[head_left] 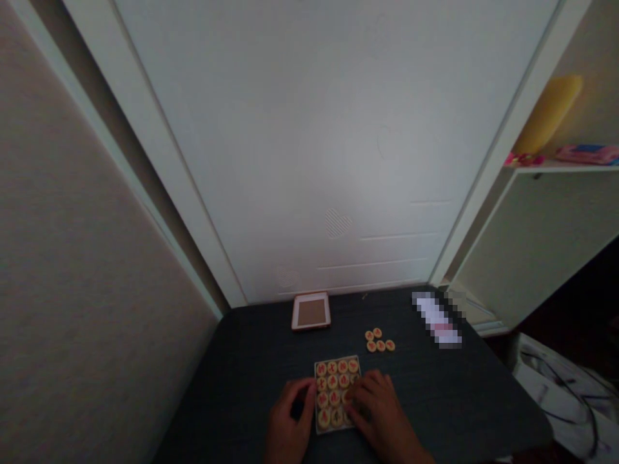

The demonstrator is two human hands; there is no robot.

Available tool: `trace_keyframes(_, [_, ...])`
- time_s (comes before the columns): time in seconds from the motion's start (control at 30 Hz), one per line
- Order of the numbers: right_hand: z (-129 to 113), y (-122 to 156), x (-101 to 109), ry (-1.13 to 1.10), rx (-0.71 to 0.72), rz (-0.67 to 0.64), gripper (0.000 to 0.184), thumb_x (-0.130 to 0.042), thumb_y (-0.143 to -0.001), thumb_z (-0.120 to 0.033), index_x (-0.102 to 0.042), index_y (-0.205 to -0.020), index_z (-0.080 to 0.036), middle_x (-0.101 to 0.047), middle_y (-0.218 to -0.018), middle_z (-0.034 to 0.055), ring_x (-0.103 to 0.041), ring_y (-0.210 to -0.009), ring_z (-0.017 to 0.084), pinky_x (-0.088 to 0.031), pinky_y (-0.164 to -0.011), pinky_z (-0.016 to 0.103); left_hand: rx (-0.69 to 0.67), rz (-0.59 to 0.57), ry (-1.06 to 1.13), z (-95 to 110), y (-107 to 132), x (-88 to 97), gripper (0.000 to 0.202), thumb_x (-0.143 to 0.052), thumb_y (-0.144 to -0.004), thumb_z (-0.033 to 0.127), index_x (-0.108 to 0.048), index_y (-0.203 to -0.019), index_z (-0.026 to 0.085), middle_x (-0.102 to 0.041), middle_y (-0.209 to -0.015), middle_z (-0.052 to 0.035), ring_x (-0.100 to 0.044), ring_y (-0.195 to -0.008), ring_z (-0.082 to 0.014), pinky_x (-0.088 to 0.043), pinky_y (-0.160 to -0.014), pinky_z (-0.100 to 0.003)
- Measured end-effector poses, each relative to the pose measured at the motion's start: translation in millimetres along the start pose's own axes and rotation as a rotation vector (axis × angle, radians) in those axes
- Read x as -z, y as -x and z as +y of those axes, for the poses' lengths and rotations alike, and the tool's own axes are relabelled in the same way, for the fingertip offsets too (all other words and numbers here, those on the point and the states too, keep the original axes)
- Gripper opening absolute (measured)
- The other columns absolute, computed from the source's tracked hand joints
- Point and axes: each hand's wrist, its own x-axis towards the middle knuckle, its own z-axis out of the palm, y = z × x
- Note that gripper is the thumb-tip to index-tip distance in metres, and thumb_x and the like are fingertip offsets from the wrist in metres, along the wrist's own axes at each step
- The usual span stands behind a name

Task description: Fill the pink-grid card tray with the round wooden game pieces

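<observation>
A shallow square box [316, 426] sits near the front of the dark table, filled with rows of round Chinese chess pieces [332, 382] with red characters. My left hand [293, 415] is at the box's left side, thumb and forefinger curved together at its edge. Over the right side of the box lies my right hand [380, 409], its fingers bent down around a chess piece there and covering some of the right column. Beyond the box to the right, several loose chess pieces [380, 346] lie in two short rows on the table.
A tray-like lid [311, 313] with a brown inside lies at the back of the dark table [261, 348]. A blurred-out pale object [438, 321] is at the back right. A white panel [338, 129] rises behind, and a white box with cables [556, 386] stands right of the table.
</observation>
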Motion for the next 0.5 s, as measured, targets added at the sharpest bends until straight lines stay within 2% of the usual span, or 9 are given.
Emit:
trace_keyframes(0.37, [2.2,3.3,-3.1,0.018,0.043,0.025,0.014,-0.062,-0.095,-0.022,-0.069,-0.103,-0.032,-0.071,-0.106,-0.0007,-0.058,-0.104,0.021,-0.04,-0.095,0.039,-0.106,-0.054,-0.078,13.2,2.2,-2.2,0.029,-0.054,-0.096,0.046,-0.073,-0.099,0.024,-0.075,-0.093,-0.0066,-0.071,-0.088,-0.0233,-0.059,-0.082,-0.036])
trace_keyframes(0.5, [6.3,5.4,-4.7,-0.015,0.091,0.098,0.019,-0.059,-0.096,-0.019,-0.068,-0.109,-0.029,-0.07,-0.105,0.0029,-0.059,-0.101,0.023,-0.045,-0.091,0.04,-0.212,-0.109,-0.14,20.2,2.4,-5.5,0.021,-0.058,-0.095,0.039,-0.074,-0.098,0.026,-0.075,-0.098,-0.0065,-0.07,-0.095,-0.0245,-0.058,-0.088,-0.039])
